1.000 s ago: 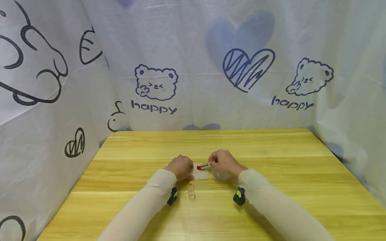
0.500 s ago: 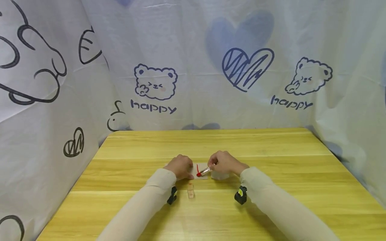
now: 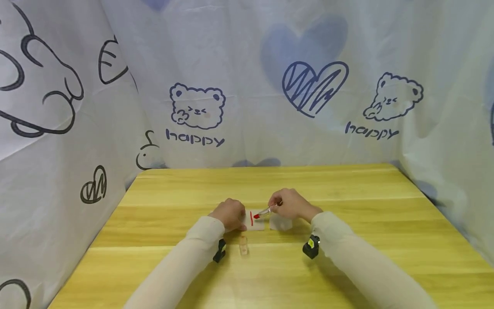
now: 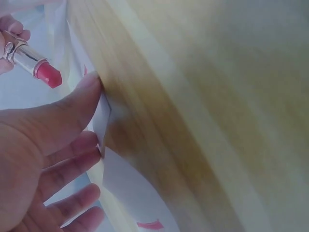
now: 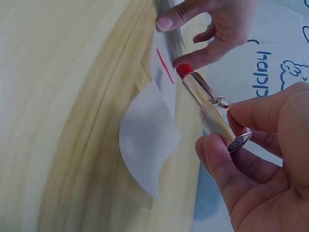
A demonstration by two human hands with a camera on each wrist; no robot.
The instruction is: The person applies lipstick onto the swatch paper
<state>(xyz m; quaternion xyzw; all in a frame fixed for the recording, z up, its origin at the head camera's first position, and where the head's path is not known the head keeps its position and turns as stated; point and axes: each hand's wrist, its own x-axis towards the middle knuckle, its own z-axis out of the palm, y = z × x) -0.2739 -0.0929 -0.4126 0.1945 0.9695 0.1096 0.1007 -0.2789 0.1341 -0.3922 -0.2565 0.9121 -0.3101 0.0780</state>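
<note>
My right hand (image 3: 289,204) pinches a lipstick (image 5: 207,102) by its metallic base, with the red tip pointing left. The tip is close over a white sheet of paper (image 3: 259,224), just right of a straight red line (image 3: 251,218) on it. My left hand (image 3: 230,214) rests at the sheet's left side, thumb and fingers fairly straight and pressing it. In the left wrist view another white paper piece (image 4: 130,186) with a red mark (image 4: 150,225) lies beyond the fingers.
A white paper piece with a lifted, curved edge (image 5: 147,137) lies right of the sheet, under my right hand. A small tan oblong thing (image 3: 243,245) lies on the wooden table (image 3: 173,270) in front of the sheet. White printed cloth (image 3: 247,128) hangs behind.
The lipstick tip has moved down the sheet, leaving a red line, then up and slightly right off that line. My left hand has stayed in place.
</note>
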